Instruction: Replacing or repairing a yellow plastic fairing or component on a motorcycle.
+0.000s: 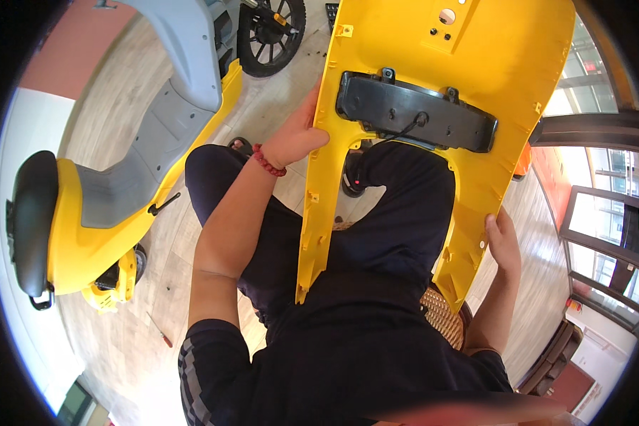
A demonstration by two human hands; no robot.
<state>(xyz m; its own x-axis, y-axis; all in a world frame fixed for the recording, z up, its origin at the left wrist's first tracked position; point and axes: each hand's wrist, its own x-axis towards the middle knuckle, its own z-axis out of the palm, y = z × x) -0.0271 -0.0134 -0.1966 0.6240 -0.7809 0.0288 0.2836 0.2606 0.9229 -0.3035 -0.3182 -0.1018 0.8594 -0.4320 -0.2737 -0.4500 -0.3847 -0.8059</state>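
Observation:
A large yellow scooter body panel stands over my lap, its inner side facing me and its two legs pointing down toward me. Across its middle sits a long black lamp housing with a short black cable coming out. My left hand grips the panel's left edge, the thumb on the near side and the fingers hidden behind. On the right leg's outer edge, my right hand holds the panel with its thumb in front; its other fingers are mostly hidden.
A yellow and grey scooter with a black seat stands at the left, its front wheel at the top. A screwdriver lies on the wooden floor. Under me is a woven seat. Glass doors line the right.

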